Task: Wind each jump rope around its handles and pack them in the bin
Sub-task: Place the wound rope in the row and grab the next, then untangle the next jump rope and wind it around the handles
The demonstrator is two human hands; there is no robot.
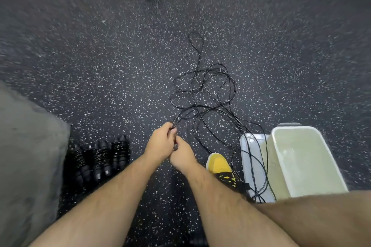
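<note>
Thin rope cords (pixel 174 123) are pinched by both the left hand (pixel 160 142) and right hand (pixel 181 156). A loose tangle (pixel 204 94) lies at twelve o'clock. Four ropes (pixel 100 156), seemingly wound, wait at nine o'clock. The bin (pixel 305 158), at three o'clock, is unpacked.

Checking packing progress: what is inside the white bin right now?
The white bin shows only its bare pale floor; no ropes are inside. Its near end is hidden by the person's leg. Wound ropes sit on the floor at left.

Both forearms extended forward, converging. Left hand (pixel 160 142) fingers curled, pinching at fingertips; right hand (pixel 183 157) fisted just beside, touching.
</note>
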